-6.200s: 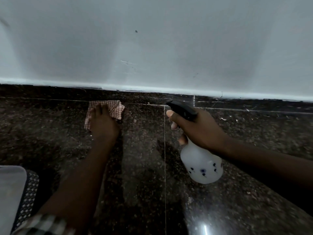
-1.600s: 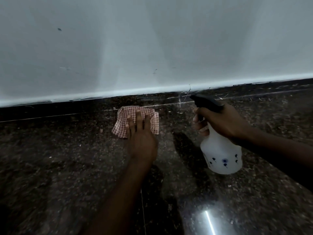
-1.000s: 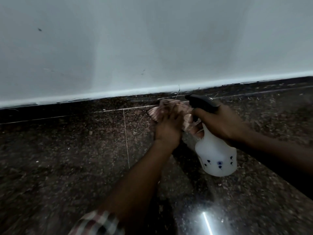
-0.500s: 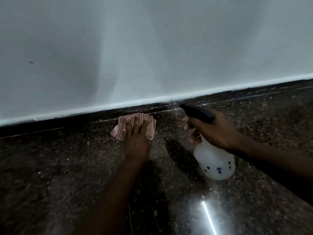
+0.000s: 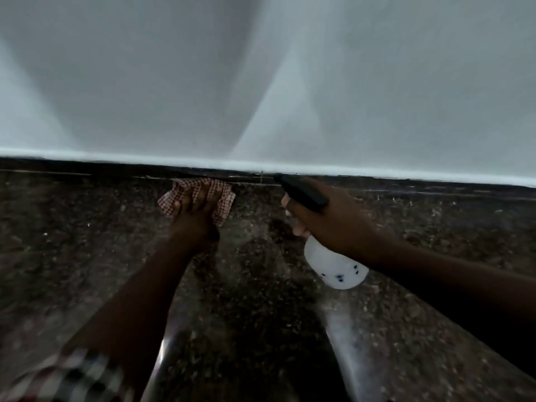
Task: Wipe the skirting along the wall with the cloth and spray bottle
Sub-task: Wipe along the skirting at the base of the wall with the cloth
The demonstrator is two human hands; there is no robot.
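A dark granite skirting (image 5: 87,169) runs along the foot of the white wall (image 5: 261,82). My left hand (image 5: 197,213) presses a red-and-white checked cloth (image 5: 223,198) flat against the base of the skirting, fingers spread over it. To the right, my right hand (image 5: 333,224) grips the neck of a white spray bottle (image 5: 336,265) with small blue marks. Its black nozzle (image 5: 301,191) points left towards the skirting, a finger in front of the trigger. The bottle hangs tilted above the floor.
The floor (image 5: 261,314) is polished dark speckled granite with bright light reflections near the bottom. A checked sleeve (image 5: 72,378) shows at the lower left. A thin vertical joint (image 5: 262,177) marks the skirting between cloth and nozzle.
My left hand slid the cloth right along the skirting, back left, and now holds it just left of the joint. The bottle stays in my right hand. The view has shifted closer.
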